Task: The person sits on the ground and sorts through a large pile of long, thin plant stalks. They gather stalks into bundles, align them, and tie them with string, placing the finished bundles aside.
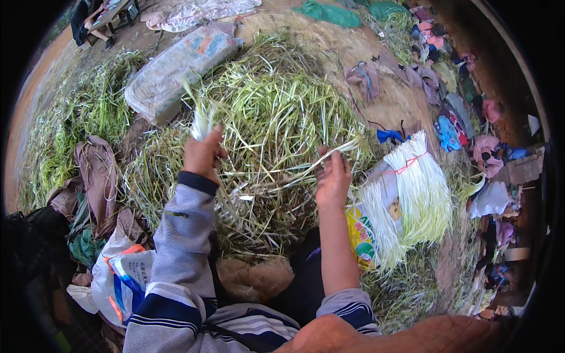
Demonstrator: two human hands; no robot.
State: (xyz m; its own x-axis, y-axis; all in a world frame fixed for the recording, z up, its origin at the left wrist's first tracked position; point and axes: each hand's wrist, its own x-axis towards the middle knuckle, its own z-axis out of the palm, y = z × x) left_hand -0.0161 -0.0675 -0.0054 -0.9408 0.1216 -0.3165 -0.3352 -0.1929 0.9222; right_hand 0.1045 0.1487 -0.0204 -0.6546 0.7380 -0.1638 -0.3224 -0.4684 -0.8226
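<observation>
My left hand (204,152) is closed around a small bunch of pale stalks (203,121), whose blurred tips rise above the fist. Between the thumb and fingers of my right hand (334,176) are a few thin whitish-green stalks (348,145). Both hands are above a large heap of loose green and white stalks (282,114). To the right of my right forearm lie neat pale bundles, one tied with red string (421,189), another loose-looking bunch (382,220) beside it on a printed sack (359,234).
A long plastic-wrapped bale (181,70) lies beyond the heap at the left. More greens (92,110), brown cloth (97,181) and a white plastic bag (128,269) are at my left. Several people work along the right; a person (84,22) sits at the upper left.
</observation>
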